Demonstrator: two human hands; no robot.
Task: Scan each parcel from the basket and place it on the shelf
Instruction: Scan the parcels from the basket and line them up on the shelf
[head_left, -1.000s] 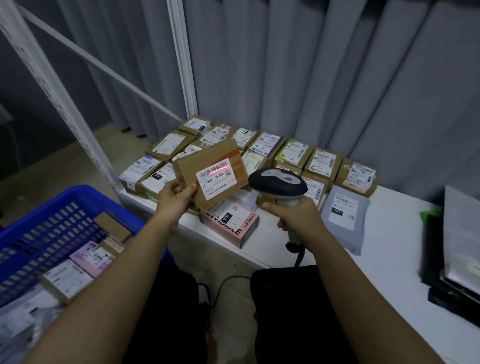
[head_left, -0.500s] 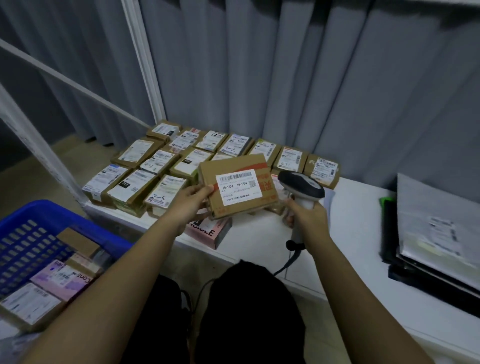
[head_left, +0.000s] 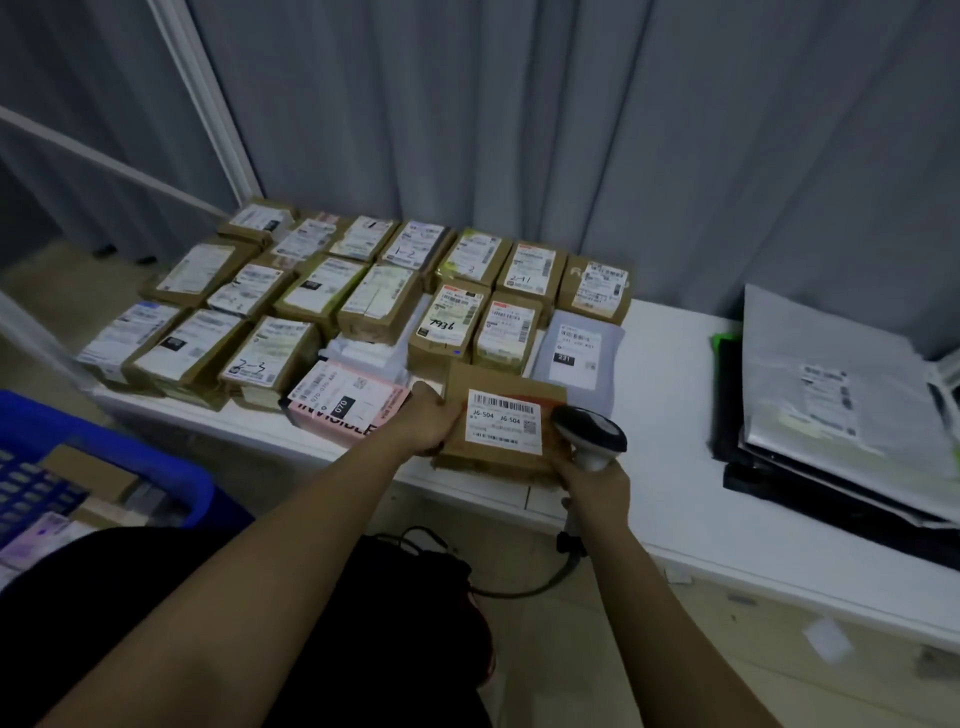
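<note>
A brown cardboard parcel (head_left: 457, 387) with a white barcode label lies low over the front edge of the white shelf (head_left: 670, 415). My left hand (head_left: 428, 423) grips its left edge. My right hand (head_left: 597, 483) holds a black-and-grey handheld scanner (head_left: 589, 431), whose head rests by the parcel's right edge; the fingers also touch the parcel's lower right corner. The blue basket (head_left: 104, 457) with more parcels stands at the lower left.
Rows of labelled brown boxes (head_left: 374, 301) fill the shelf's left half, with a pink box (head_left: 343, 402) and a grey mailer bag (head_left: 574, 353) near the held parcel. A stack of silver and black bags (head_left: 831, 410) lies on the right. Grey curtains hang behind.
The red scan line on the label is gone. My left hand has lowered the parcel from mid-air to the shelf's front edge, right of the pink box. The scanner came down beside it.
</note>
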